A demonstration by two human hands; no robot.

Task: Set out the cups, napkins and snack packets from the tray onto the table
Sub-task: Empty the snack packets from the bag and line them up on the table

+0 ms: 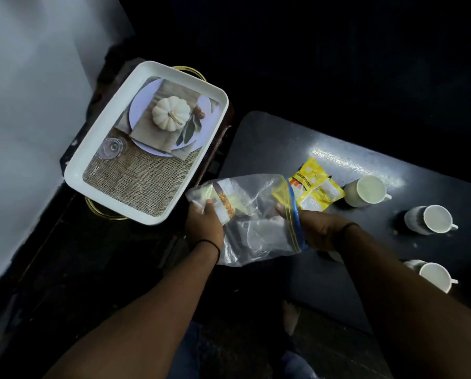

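A clear zip bag (pixel 252 222) with a blue and yellow seal hangs between my hands over the table's left edge. My left hand (pixel 202 224) grips its closed end, where a snack packet (pixel 224 203) shows through the plastic. My right hand (pixel 315 228) holds the bag's open mouth, fingers reaching inside. A yellow snack packet (pixel 315 187) lies on the dark table (pixel 269 143) just beyond the bag. Three white cups stand on the table to the right: one far (pixel 365 191), one middle (pixel 431 220), one near (pixel 434 276). The white tray (pixel 107 127), with a pumpkin picture printed on its base, has nothing loose in it.
The tray rests on a gold wire stand (pixel 103 212) left of the table. A pale wall (pixel 23 105) runs along the left. The floor and surroundings are very dark. My jeans and a bare foot (pixel 290 315) show below the table edge.
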